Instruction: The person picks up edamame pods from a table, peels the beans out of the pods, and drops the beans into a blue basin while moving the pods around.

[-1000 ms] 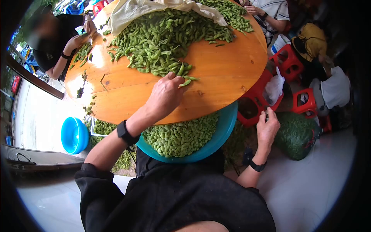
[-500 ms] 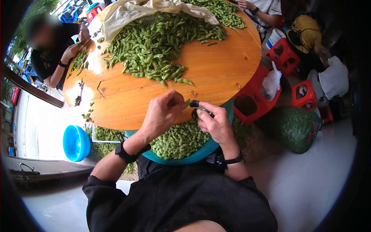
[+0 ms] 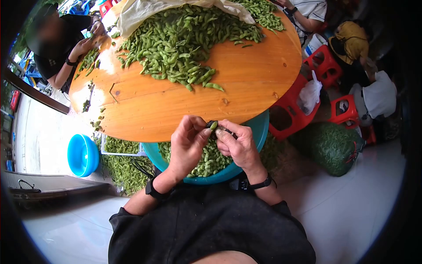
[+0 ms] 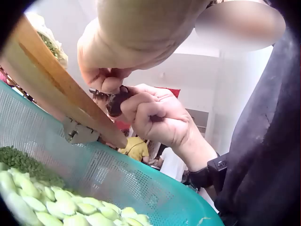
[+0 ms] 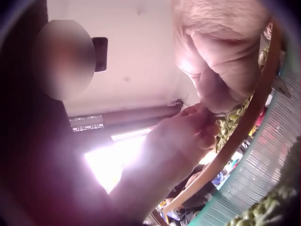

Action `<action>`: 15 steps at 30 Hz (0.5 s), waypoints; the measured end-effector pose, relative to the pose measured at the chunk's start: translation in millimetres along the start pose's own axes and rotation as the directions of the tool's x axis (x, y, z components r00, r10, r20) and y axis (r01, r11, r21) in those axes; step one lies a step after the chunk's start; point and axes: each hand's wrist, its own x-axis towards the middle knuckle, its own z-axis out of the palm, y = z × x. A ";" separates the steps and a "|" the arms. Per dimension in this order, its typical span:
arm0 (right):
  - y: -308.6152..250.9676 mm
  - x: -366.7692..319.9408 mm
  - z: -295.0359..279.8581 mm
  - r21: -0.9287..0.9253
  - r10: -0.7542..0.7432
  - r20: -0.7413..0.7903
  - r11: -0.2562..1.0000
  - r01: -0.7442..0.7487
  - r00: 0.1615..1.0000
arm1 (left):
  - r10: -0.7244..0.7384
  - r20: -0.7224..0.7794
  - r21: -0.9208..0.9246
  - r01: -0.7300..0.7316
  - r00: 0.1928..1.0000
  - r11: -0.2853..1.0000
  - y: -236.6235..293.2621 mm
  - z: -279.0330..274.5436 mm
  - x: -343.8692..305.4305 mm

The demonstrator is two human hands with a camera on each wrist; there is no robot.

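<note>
Over the teal perforated basket (image 3: 263, 136), my two hands meet at one small green edamame pod (image 3: 214, 125). My left hand (image 3: 187, 143) pinches the pod between thumb and fingertips. My right hand (image 3: 239, 145) comes from the other side with curled fingers and holds a small dark tool (image 3: 231, 133), its exact kind unclear. A black cover (image 4: 116, 103) wraps a right fingertip in the left wrist view. Shelled green beans (image 4: 70, 202) fill the basket's bottom. A heap of edamame pods (image 3: 176, 50) lies on the round wooden table (image 3: 246, 83) beyond my hands.
A cream cloth (image 3: 140, 15) partly covers the heap. A blue basin (image 3: 82, 155) stands on the floor at left, near spread pods (image 3: 125, 171). Red stools (image 3: 285, 114) and a filled green net sack (image 3: 329, 147) are at right. Other people sit around the table.
My left hand has brought a pod back from the heap towards me. My right hand has swung in from the right side, and both hands now meet at the pod over the basket.
</note>
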 end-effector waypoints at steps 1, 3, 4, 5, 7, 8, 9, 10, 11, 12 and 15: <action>1.2 -0.5 -0.1 0.034 -0.038 0.009 0.999 0.037 0.999 | -0.181 0.018 -0.291 0.178 0.983 0.940 8.7 2.5 0.9; 2.4 -0.8 -3.1 0.068 -0.074 0.014 0.995 0.073 0.997 | -0.260 0.128 -0.410 0.290 0.957 0.865 9.3 -1.2 2.2; 2.0 0.4 -6.7 0.150 -0.070 0.044 0.987 0.063 0.997 | -0.329 0.185 -0.528 0.377 0.926 0.761 8.7 0.1 2.4; 1.5 0.9 -10.1 0.231 -0.070 0.077 0.972 0.050 0.995 | -0.385 0.251 -0.628 0.452 0.888 0.634 7.9 0.5 3.1; 0.2 -0.8 -14.9 0.238 -0.085 0.100 0.969 0.060 0.991 | -0.384 0.316 -0.653 0.493 0.867 0.575 8.1 -0.6 6.0; -1.4 -1.5 -15.7 0.188 -0.056 0.071 0.981 0.041 0.996 | -0.374 0.267 -0.538 0.459 0.888 0.707 12.5 0.8 6.1; -3.3 -3.3 -16.0 0.138 -0.026 0.039 0.990 0.020 0.999 | -0.354 0.222 -0.406 0.416 0.909 0.814 17.6 3.3 6.0; -5.6 -5.4 -14.7 0.136 -0.024 0.036 0.990 0.019 0.999 | -0.316 0.190 -0.299 0.361 0.930 0.883 20.6 5.3 5.8; -8.0 -7.4 -11.5 -0.131 -0.087 -0.015 0.988 0.085 0.996 | -0.317 0.189 -0.300 0.362 0.929 0.883 20.3 5.4 5.6; -9.6 -9.1 -8.0 -0.390 -0.159 -0.047 0.912 0.129 0.986 | -0.300 0.203 -0.143 0.331 0.932 0.933 20.5 4.4 4.7; -11.7 -11.5 -2.4 -0.629 -0.326 0.051 0.724 0.284 0.944 | -0.268 0.216 0.162 0.237 0.939 0.958 25.3 1.9 6.0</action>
